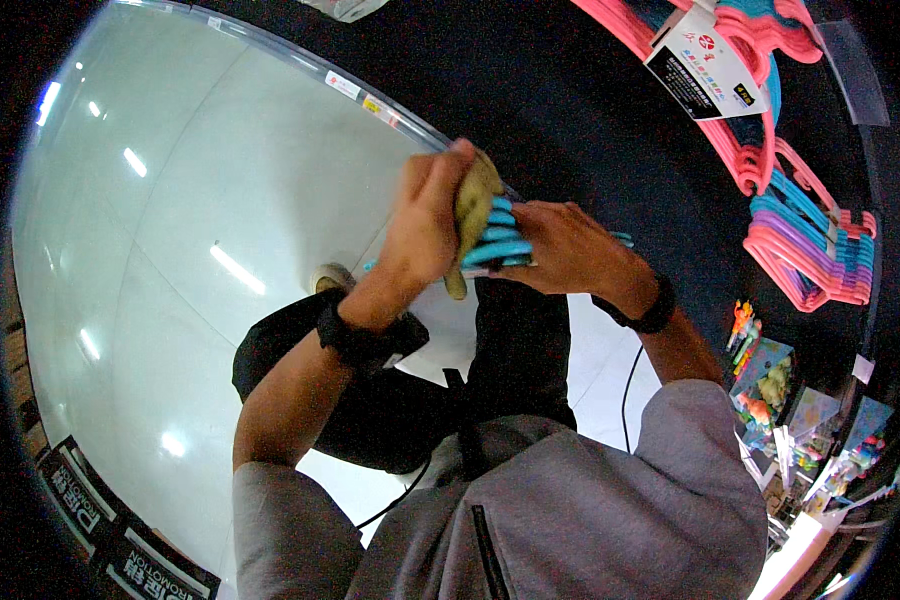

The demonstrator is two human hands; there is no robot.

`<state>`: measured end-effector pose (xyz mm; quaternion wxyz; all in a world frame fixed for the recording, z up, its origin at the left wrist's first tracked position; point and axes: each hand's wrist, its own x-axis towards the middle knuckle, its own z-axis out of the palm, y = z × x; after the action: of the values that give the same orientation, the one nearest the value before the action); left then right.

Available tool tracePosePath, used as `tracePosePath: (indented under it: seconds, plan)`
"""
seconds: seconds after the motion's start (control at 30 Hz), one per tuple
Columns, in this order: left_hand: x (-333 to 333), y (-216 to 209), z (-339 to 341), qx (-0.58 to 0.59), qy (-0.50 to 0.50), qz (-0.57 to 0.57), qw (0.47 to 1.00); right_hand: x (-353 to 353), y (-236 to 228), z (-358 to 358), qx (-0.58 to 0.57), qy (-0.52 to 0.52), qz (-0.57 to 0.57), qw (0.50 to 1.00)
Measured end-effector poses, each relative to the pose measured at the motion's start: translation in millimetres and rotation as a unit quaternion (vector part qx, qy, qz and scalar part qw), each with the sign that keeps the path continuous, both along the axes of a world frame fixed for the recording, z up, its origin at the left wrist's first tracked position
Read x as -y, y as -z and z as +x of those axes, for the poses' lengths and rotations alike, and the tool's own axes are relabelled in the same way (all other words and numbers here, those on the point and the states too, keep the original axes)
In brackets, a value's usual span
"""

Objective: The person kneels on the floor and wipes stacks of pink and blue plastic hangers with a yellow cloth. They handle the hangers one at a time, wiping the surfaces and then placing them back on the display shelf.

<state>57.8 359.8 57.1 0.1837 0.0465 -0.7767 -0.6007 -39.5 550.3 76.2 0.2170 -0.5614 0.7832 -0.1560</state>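
— Where was the bundle of blue hangers [500,240] when you had both hands up?

— Right in front of my chest, above my knees, over the pale shiny floor [170,200]. My right hand [560,245] was closed around it from the right side, fingers wrapped over the stack, so the hangers lay pressed together with their long axis running roughly left to right across me, one tip poking out past my right wrist.

— And the left hand?

— My left hand [425,220] was curled shut on an olive-green cloth [473,215], thumb side up, and the cloth sat against the left end of the hangers, draped down over their edge. So the cloth hand was touching the bundle from the left, the holding hand from the right, the two hands just beside each other with the hangers between them.

— Which hand was nearer the bundle?

— Both were on it, really. The right one bore it; the left met it only through the cloth.

— Anything else close by?

— Off to my right hung racks of pink hangers [750,150] and a mixed pink and purple stack [810,255], well apart from my hands, against a dark wall. Small colourful toys [765,380] hung lower down on that side.
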Motion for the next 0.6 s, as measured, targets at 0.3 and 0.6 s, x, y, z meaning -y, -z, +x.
tracePosePath:
  seconds: [0.3, 0.6]
  plan:
    - [37, 20, -17, -0.021, -0.080, 0.225, 0.971, -10, -31, -2, -0.172, 0.118, 0.134, 0.969]
    - [24, -35, -16, -0.078, -0.017, -0.306, 0.949, -11, -45, -7, -0.300, 0.054, 0.178, 0.936]
